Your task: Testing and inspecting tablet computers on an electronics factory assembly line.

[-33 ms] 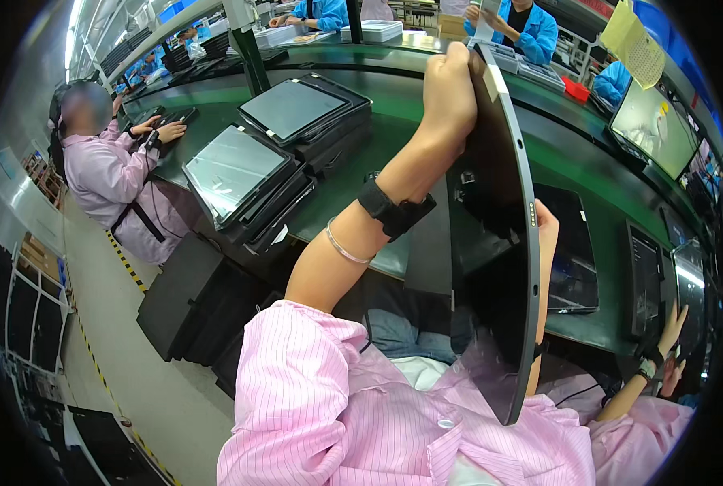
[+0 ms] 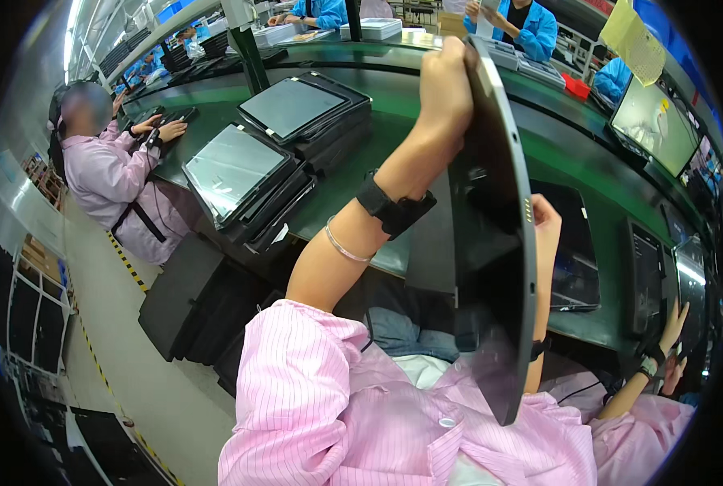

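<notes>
Tablet (image 2: 491,267) held up on edge, tilted, dark face toward the left forearm; long green bench (image 2: 394,113) beyond it. On the bench, left side, two stacks of flat panels: farther stack (image 2: 295,109), nearer stack (image 2: 236,174). Dark panel (image 2: 578,259) lying flat to the right. Left hand (image 2: 446,89): fingers clamped on the tablet's upper end. Right hand (image 2: 546,223): fingers bent, at the tablet's right side; tips hidden, cannot tell whether they grip. Black wristband (image 2: 390,206) on left wrist; thin silver bangle (image 2: 339,250) farther up. Gold contacts (image 2: 528,211) along tablet's edge.
</notes>
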`<state>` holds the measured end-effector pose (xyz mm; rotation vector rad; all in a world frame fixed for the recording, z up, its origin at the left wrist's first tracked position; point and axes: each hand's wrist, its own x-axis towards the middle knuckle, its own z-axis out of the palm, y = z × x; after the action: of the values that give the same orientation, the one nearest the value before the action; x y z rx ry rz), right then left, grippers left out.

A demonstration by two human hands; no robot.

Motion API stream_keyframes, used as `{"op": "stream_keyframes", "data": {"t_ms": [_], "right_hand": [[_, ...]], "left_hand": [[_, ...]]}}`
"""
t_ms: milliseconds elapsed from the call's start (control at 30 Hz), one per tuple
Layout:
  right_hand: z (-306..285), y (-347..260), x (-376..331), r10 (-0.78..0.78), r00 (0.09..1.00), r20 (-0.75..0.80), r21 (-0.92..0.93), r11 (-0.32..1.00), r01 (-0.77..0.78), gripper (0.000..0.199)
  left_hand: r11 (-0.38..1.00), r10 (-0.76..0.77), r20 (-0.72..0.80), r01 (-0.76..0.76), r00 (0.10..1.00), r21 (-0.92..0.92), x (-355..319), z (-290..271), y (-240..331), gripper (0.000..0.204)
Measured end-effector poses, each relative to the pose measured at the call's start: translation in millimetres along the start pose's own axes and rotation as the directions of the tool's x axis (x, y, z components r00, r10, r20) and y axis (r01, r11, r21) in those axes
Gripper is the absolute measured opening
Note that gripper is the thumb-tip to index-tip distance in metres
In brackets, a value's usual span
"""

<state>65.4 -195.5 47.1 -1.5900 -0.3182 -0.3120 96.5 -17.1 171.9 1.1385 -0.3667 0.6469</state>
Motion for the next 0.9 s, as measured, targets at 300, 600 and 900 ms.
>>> {"op": "stream_keyframes", "data": {"t_ms": [300,600,900], "right_hand": [[-32.8,-53.3,70.3,-0.052,0.877,0.478,0.146,0.989,-0.021,0.017],[-21.2,-74.8,74.0,-0.026,0.843,0.537,0.36,0.911,-0.201,0.012],[-31.2,-64.8,73.4,-0.029,0.899,0.437,0.452,0.871,-0.192,0.011]], "left_hand": [[0.977,0.12,0.195,-0.08,0.973,-0.199,0.5,-57.5,32.4,0.041],[0.969,0.156,0.226,-0.105,0.962,-0.223,-2.7,-67.2,44.0,0.044],[0.964,0.175,0.253,-0.114,0.951,-0.24,6.7,-77.2,44.8,0.048]]}}
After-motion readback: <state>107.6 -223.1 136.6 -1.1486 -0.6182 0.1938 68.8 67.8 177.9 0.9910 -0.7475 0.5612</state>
